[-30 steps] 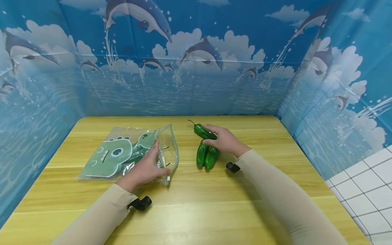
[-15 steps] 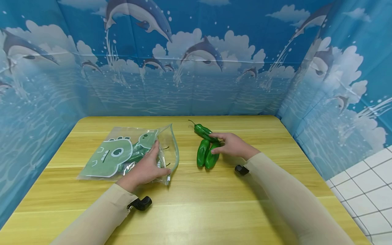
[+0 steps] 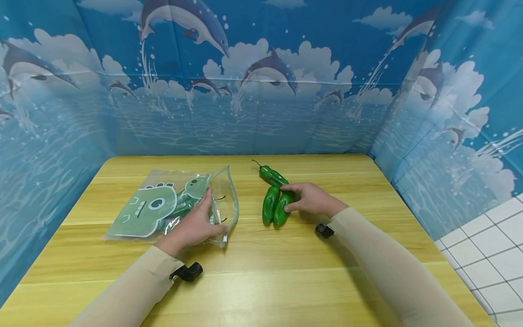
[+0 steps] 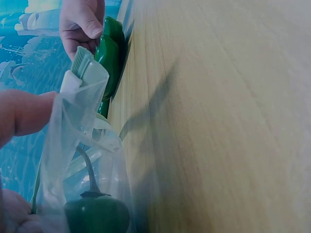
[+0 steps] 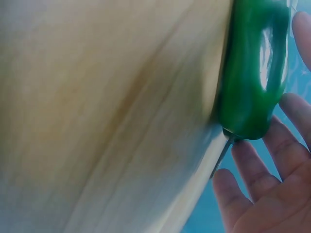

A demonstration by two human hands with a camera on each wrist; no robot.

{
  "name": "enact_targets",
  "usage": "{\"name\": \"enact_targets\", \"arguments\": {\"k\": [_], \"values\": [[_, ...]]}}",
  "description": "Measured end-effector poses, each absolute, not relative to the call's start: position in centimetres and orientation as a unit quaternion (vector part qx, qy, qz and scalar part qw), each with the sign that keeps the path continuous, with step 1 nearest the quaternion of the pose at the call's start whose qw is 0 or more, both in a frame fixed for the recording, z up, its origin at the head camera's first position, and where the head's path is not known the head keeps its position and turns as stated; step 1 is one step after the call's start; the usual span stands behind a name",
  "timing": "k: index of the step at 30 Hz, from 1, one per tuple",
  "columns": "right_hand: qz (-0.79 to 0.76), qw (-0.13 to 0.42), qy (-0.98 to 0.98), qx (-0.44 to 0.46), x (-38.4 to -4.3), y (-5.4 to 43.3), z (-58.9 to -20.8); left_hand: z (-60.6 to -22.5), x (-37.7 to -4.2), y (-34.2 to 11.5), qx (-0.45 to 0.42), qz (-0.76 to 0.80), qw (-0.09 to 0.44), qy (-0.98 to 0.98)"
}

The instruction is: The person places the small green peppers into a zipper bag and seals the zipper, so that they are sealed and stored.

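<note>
A clear zip bag [image 3: 135, 213] with a green monster print lies at left, with green chili peppers inside. One bagged pepper [image 4: 97, 214] shows its stem in the left wrist view. My left hand [image 3: 194, 225] rests on the bag near its gaping mouth, fingers extended, thumb touching the edge by the slider. Three glossy green chili peppers lie to the right: a back pepper [image 3: 273, 175], a left pepper [image 3: 269, 205] and a right pepper [image 3: 282, 210]. Around the right one my right hand [image 3: 313, 200] spreads its thumb and fingers, fingertips right at its stem end [image 5: 245, 124].
The wooden table [image 3: 261, 286] carries everything. A blue dolphin-print curtain [image 3: 253, 122] stands along its back and sides. White floor tiles [image 3: 498, 245] show at the right. Black wrist cameras [image 3: 189, 271] sit under both sleeves.
My right hand has drawn back from the rear pepper toward me and to the right, and has come down at the right pepper. The left hand and bag have stayed put.
</note>
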State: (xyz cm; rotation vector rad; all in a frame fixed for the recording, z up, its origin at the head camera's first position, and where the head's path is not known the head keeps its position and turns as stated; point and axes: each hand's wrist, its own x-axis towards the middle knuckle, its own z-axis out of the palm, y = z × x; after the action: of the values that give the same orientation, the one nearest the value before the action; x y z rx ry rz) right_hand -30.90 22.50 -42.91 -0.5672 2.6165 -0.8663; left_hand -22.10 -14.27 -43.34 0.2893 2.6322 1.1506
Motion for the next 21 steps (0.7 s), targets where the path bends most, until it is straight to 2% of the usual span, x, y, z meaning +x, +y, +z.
{"name": "enact_targets", "arguments": {"k": [14, 21], "values": [[-0.303, 0.16, 0.912, -0.227, -30.74, 22.79, -43.53, -43.52, -22.25, -14.39, 0.099, 0.392, 0.125, 0.906], [-0.285, 0.199, 0.912, -0.217, -30.82, 22.83, -43.88, -43.48, -22.2, -14.42, 0.1, 0.394, 0.127, 0.905]]}}
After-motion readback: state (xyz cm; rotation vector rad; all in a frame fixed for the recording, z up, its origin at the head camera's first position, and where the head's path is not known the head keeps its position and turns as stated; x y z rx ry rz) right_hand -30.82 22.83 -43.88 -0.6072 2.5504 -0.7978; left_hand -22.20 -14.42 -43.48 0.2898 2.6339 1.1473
